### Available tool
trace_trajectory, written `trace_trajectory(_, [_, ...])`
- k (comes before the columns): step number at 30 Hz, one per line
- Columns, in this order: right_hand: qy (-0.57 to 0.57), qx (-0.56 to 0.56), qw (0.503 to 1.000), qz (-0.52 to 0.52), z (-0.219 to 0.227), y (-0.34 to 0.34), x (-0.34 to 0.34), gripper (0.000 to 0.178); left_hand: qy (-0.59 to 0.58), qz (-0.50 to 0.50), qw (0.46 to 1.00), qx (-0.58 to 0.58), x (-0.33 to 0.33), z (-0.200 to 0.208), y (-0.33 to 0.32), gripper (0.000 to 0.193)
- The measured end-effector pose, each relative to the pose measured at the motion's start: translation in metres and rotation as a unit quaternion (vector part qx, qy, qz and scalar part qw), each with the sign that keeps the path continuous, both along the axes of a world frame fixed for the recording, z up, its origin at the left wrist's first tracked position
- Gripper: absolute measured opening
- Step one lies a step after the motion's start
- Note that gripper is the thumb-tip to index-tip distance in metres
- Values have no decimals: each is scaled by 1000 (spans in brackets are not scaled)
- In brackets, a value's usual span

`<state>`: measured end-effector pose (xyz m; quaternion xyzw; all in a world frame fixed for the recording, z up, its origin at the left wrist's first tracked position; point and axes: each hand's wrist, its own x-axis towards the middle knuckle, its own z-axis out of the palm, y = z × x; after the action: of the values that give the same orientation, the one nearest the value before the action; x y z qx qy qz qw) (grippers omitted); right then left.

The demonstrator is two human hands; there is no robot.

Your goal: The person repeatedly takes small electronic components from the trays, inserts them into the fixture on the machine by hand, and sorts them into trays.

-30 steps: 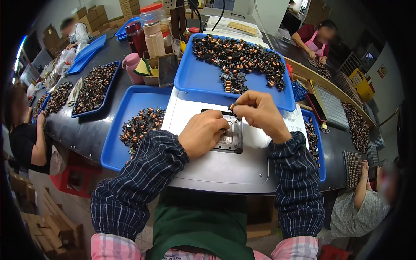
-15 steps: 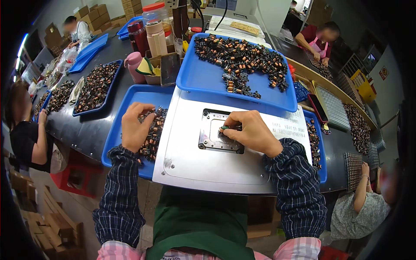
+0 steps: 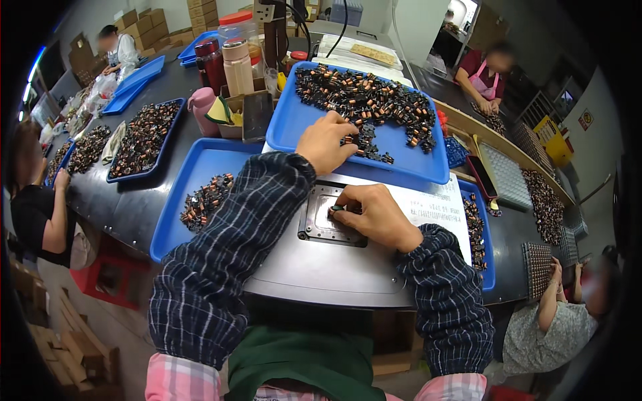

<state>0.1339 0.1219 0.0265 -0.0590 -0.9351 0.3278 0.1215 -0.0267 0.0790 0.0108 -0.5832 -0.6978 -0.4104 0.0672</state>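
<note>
My left hand (image 3: 326, 143) reaches over the near edge of the raised blue tray (image 3: 284, 119). Its fingers are bent, with a gap to the thumb, at the edge of a pile of small black parts with copper coils (image 3: 364, 92). Below it, my right hand (image 3: 380, 215) pinches a small coil part (image 3: 336, 208), mostly covered by the fingers. That part is over the recessed metal fixture (image 3: 329, 232) in the silver machine top (image 3: 321, 271). Whether it touches the fixture, I cannot tell.
A lower blue tray (image 3: 175, 184) with coil parts (image 3: 206, 202) lies left of the machine, another blue tray (image 3: 489, 257) right. Bottles (image 3: 237, 67) and a small box (image 3: 231, 131) stand behind at left. A phone (image 3: 483, 175) lies at right. Co-workers sit on both sides.
My left hand has moved from the lower left tray up and right to the pile in the raised tray. My right hand remains at the fixture, still pinching the part. The view has shifted slightly.
</note>
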Motion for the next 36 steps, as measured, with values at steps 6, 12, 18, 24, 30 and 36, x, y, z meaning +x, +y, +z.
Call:
trace_trajectory(6, [-1,-351,931,-96,14,29,4,9,3,71,994,-84,-6,-1,3,14])
trace_trajectory(12, [226,-504,817,-165,25,82,5,20,-21,79,992,-95,-23,0,-4,17])
trace_trajectory(18, [100,39,921,-374,-9,147,4,29,-107,84,984,-118,-20,2,-6,24])
trace_trajectory(24, [-11,235,854,-463,-12,135,-24,29,-9,85,992,-88,-20,-5,-9,18])
trace_trajectory(30, [176,146,928,-293,-12,128,-17,21,-57,48,995,-68,-15,-1,-8,15])
trace_trajectory(36, [124,-187,954,-197,21,73,-13,12,-10,-2,996,-94,-19,-2,-18,19])
